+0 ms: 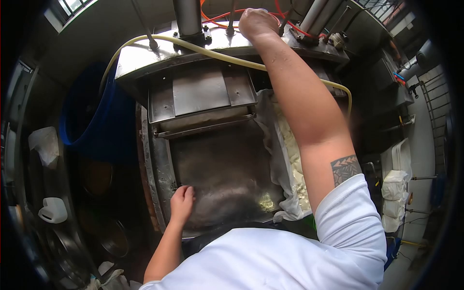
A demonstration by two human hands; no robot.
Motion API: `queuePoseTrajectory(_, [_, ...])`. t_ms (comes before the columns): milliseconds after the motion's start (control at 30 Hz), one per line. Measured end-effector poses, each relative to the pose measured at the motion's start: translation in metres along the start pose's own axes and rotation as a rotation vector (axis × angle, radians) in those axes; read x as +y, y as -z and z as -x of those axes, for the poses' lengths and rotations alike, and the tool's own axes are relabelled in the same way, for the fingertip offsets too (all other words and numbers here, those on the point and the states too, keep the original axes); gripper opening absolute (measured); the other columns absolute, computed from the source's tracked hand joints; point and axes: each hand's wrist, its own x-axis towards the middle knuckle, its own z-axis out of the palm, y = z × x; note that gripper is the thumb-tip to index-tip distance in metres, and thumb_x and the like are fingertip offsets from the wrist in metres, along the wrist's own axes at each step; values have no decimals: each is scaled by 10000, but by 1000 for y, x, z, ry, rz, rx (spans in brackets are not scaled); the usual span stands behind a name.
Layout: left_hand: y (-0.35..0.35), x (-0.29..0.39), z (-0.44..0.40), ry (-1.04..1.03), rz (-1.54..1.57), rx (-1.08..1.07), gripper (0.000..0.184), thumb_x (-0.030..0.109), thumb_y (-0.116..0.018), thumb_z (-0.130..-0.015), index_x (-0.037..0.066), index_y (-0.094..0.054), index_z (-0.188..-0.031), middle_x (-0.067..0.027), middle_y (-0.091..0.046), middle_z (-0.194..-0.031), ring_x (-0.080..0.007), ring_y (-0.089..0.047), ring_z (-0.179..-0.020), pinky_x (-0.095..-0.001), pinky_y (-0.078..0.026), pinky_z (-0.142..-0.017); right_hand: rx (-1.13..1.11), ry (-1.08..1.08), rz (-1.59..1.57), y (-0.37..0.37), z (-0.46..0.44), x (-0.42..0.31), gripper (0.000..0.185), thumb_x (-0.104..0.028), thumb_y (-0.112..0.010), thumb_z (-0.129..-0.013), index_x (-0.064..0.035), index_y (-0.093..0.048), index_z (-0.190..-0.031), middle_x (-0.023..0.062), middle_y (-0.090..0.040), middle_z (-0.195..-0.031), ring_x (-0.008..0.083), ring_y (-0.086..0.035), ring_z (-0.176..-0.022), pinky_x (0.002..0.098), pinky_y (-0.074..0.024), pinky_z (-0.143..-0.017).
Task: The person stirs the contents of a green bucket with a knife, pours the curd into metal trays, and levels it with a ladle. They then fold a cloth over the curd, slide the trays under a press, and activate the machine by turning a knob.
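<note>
My right hand reaches far forward, over the top of the metal press beam. It is closed in a fist beside the orange and red tubes; what it grips, if anything, is hidden. Low on the left, my left hand is closed with curled fingers by the left rim of a wet metal table. I cannot make out what those fingers hold. Beneath the beam sits a metal press plate over a shallow frame. To the right, white cloth lines a box of white, lumpy curds, partly behind my right arm.
A pale yellow hose runs across the beam and down into a blue barrel at left. Upright metal cylinders stand on the beam. A white jug is at far left, and white bags hang at right.
</note>
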Motion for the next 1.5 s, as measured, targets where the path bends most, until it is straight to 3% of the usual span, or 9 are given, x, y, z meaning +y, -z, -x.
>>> queuePoseTrajectory(67, [-19, 45, -3, -159, -6, -85, 319, 245, -618, -1025, -44, -672, -1149, -114, -720, -932, -167, -697, -772, -313, -561, -733, 30, 144, -3, 12, 15, 31, 371, -271, -472, -997, -47, -746, -1110, 248, -736, -1065, 375, -715, -1056, 477, -569, -939])
queuePoseTrajectory(100, [-12, 51, 4, -161, -11, -96, 319, 245, -618, -1025, -44, -672, -1149, -114, -720, -932, -167, -697, -772, -313, -561, -733, 341, 283, -370, -17, 17, 77, 346, -281, -469, -1012, -63, -722, -1099, 254, -727, -1058, 388, -702, -1064, 478, -561, -947])
queuePoseTrajectory(267, [-2, 56, 16, -187, -36, -138, 292, 213, -611, -1039, -45, -672, -1161, -108, -725, -963, -153, -698, -830, -292, -572, -758, 166, -105, -119, -23, 13, 79, 356, -385, -448, -1045, -141, -655, -1200, 205, -685, -1223, 404, -674, -1109, 516, -539, -969])
queuePoseTrajectory(500, [-19, 50, 17, -242, 23, -113, 297, 246, -633, -1024, -27, -685, -1128, -99, -712, -856, -157, -683, -744, -303, -545, -704, 180, -207, -149, -12, 32, 51, 340, -387, -470, -1038, -104, -624, -1147, 226, -718, -1128, 419, -695, -1068, 533, -552, -933])
queuePoseTrajectory(1033, [-11, 20, 26, -179, -66, -93, 304, 258, -619, -1002, -18, -707, -1094, -201, -736, -952, -301, -723, -879, -372, -551, -792, 253, -77, -319, -28, 14, 94, 257, -364, -491, -1048, -131, -597, -1072, 214, -703, -1075, 434, -666, -1039, 566, -521, -875])
queuePoseTrajectory(1167, [-11, 11, 36, -189, -72, -73, 297, 257, -625, -1003, -11, -707, -1100, -189, -737, -922, -280, -725, -846, -361, -553, -777, 71, -166, -343, -17, 1, 99, 307, -394, -447, -1067, -148, -566, -1207, 234, -672, -1198, 434, -629, -1144, 557, -478, -961])
queuePoseTrajectory(1267, [-9, 23, 43, -196, -106, -124, 265, 199, -605, -1028, -40, -688, -1109, -98, -725, -924, -146, -702, -776, -286, -566, -708, -77, -189, -253, 2, 27, 93, 667, -300, -482, -1020, -64, -255, -1601, 323, -605, -1331, 463, -616, -1189, 557, -464, -1017])
queuePoseTrajectory(1367, [-11, 25, 49, -165, 15, -88, 263, 234, -633, -1014, -12, -708, -1073, -118, -725, -846, -182, -707, -792, -338, -552, -738, 415, 222, -541, 69, 146, 70, 456, -153, -620, -980, 23, -493, -1380, 280, -708, -989, 439, -702, -947, 477, -574, -755])
queuePoseTrajectory(1500, [-8, 21, 50, -238, -112, -49, 302, 235, -634, -1031, -16, -654, -866, -44, -589, -703, -108, -506, -666, -303, -447, -616, 353, -14, -515, 136, 322, 96, 122, -119, -684, -972, -29, -727, -1042, 172, -716, -864, 310, -711, -762, 366, -556, -669])
